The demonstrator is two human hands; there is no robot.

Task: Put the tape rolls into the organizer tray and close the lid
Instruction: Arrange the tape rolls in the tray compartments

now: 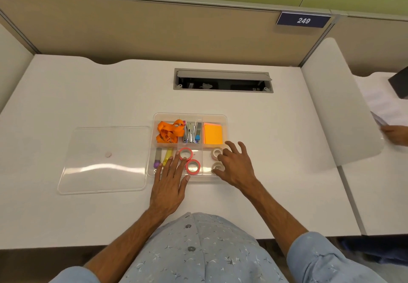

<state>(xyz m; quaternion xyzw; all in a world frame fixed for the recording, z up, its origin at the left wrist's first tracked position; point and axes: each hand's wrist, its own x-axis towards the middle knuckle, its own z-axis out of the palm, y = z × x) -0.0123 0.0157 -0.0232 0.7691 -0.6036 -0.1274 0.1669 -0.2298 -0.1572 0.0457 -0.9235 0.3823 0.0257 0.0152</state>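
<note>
Touching pink tape rolls [189, 160], left hand [171, 181] fingertips, inside tray [223, 118]

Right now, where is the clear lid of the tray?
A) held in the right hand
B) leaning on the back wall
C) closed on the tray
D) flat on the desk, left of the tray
D: the clear lid lies flat on the desk, left of the open tray.

One head-worn wide-angle view looks forward and steeply down from above the tabletop [88, 97], close over the tray [223, 118], with the partition [154, 28] at the top.
</note>
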